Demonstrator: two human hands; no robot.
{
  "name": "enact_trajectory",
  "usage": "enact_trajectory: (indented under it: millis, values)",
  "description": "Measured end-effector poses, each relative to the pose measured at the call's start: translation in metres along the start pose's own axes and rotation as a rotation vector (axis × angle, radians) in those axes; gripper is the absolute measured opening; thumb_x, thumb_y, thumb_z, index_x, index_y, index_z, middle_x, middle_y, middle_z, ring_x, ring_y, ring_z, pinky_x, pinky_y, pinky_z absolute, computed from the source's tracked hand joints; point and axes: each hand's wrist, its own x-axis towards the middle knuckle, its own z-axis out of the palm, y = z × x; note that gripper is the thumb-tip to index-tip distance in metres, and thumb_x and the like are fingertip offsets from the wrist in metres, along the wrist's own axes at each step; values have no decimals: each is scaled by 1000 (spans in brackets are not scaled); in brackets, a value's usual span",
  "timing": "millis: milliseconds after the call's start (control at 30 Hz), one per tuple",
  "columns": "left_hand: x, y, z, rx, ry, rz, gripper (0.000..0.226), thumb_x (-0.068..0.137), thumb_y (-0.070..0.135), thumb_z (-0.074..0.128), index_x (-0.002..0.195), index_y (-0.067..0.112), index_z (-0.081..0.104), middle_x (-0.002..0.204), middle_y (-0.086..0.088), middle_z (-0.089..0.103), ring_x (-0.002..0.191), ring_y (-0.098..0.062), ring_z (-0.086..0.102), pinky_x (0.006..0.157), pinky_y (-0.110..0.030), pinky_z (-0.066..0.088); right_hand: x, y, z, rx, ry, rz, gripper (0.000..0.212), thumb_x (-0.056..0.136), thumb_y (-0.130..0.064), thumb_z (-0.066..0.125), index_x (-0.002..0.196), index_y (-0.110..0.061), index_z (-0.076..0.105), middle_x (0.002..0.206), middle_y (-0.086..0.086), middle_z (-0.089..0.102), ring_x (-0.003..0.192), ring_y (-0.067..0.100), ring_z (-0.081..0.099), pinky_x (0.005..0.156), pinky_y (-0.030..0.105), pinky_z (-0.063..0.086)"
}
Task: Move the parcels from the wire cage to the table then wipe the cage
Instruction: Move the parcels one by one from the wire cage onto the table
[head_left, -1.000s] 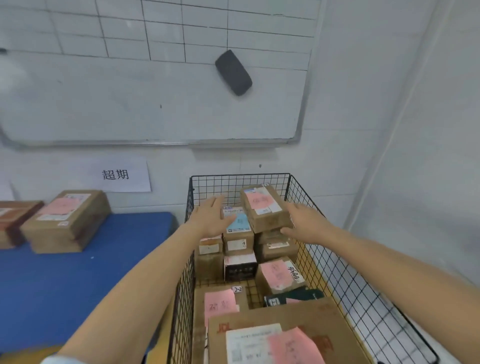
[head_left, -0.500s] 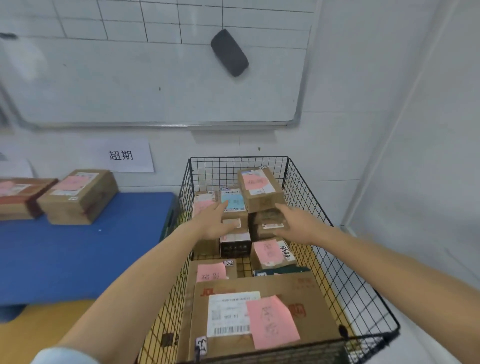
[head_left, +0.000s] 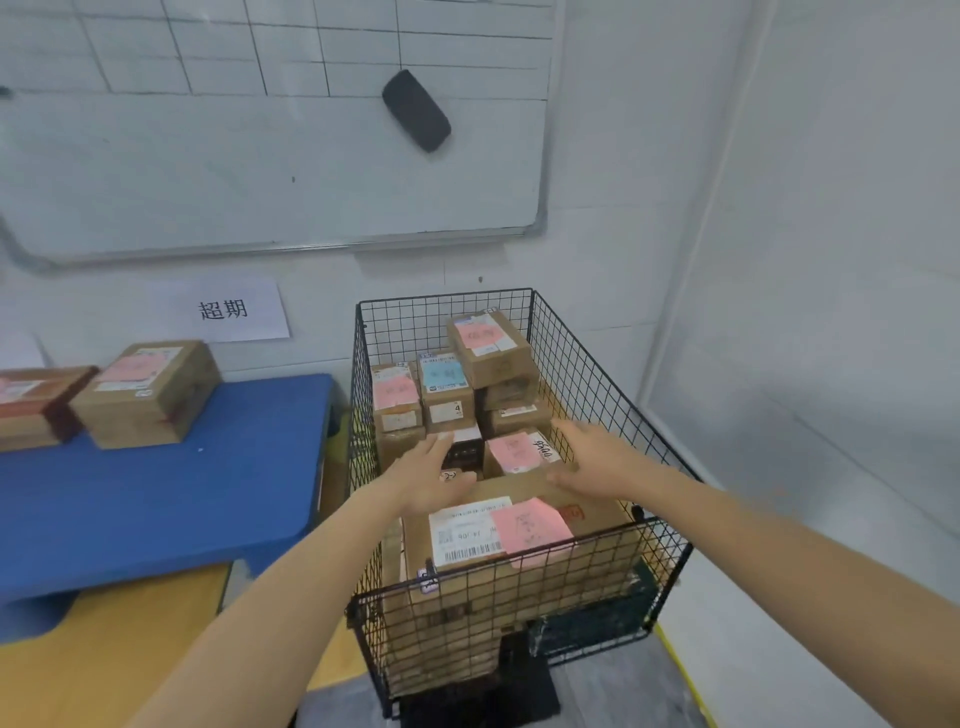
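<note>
Item: black wire cage (head_left: 597, 358), just beside the blue worktop (head_left: 156, 493), holding stacked parcels. Nearest us, a large brown cardboard parcel (head_left: 597, 512) with a white label and a pink note. Our left hand (head_left: 431, 475) and right hand (head_left: 592, 457) lie at its far edge, fingers wide, gripping nothing. On the worktop: two brown cardboard boxes (head_left: 150, 395).

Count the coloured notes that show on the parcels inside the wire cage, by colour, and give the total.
Pink notes: 4
Blue notes: 1
Total: 5
</note>
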Motion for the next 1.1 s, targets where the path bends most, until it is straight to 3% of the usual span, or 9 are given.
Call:
enact_trajectory:
  millis: [167, 267, 433, 500, 600, 700, 833, 967, 1100]
  values:
    - [-13, 5, 15, 12, -59, -102, 83, 94, 60, 38, 154, 19, 0, 161, -7, -8, 148, -28, -6, 119, -45, 3, -11, 1, 0, 38, -95, 52, 77, 85, -41, 67, 147, -15, 29, 144, 4, 46, 123, 19, 51, 101, 34, 46]
    - [-16, -3, 27, 24, -107, -200, 85, 91, 62, 43, 154, 24, -1, 160, -9, -10, 147, -33, -6, 119, -51, 5, -9, 5, 3, 28, -204, 105, 73, 82, -51, 67, 138, -14, 37, 130, 4, 56, 107, 18, 58, 87, 32, 53]
    - [-21, 1, 32, -52, -146, -283, 86, 91, 57, 48, 153, 29, -5, 159, -11, -11, 145, -37, 10, 117, -50, 16, -8, 7, 3, 12, -334, 175, 69, 88, -57, 57, 138, -12, 40, 125, 5, 57, 95, 13, 51, 80, 25, 44]
    - [-22, 2, 31, -99, -128, -286, 86, 90, 54, 52, 153, 28, 0, 159, -11, -2, 144, -35, 17, 115, -47, 21, -7, 8, 3, 29, -352, 161, 63, 92, -53, 54, 138, -13, 41, 126, 6, 58, 94, 13, 50, 78, 24, 41]
    - [-21, -2, 26, -145, -42, -261, 83, 87, 52, 59, 152, 25, 15, 155, -11, 21, 140, -30, 27, 113, -43, 26, -4, 8, 4, 99, -312, 157, 74, 86, -62, 56, 140, -14, 39, 125, 4, 58, 95, 13, 54, 69, 22, 45]
    - [-14, -2, 13, -167, 51, -306, 90, 83, 55, 62, 153, 23, 15, 156, -15, 16, 142, -34, 25, 115, -46, 23, 5, 8, -1, 181, -203, 156, 80, 84, -61, 59, 144, -15, 32, 134, 4, 53, 107, 17, 57, 84, 28, 50]
    - [-6, 3, 0, -239, 164, -325, 89, 81, 49, 68, 150, 19, 20, 153, -15, 23, 136, -33, 35, 109, -44, 33, 20, 3, -20, 230, -61, 38, 74, 86, -40, 67, 145, -18, 29, 138, 5, 50, 121, 20, 52, 98, 35, 46]
    - [3, 3, 8, -365, 206, -390, 81, 77, 40, 75, 140, 15, 30, 138, -10, 42, 111, -24, 56, 86, -33, 51, 40, 3, -19, 165, -88, 22, 78, 84, -38, 68, 147, -20, 25, 141, 12, 38, 121, 25, 50, 102, 40, 44]
    - [15, -7, 8, -406, 190, -429, 78, 76, 40, 77, 135, 14, 33, 124, -5, 56, 98, -18, 60, 66, -25, 53, 62, 5, -10, 147, -152, -1, 77, 89, -36, 62, 150, -20, 19, 149, 12, 26, 125, 25, 47, 105, 38, 41]
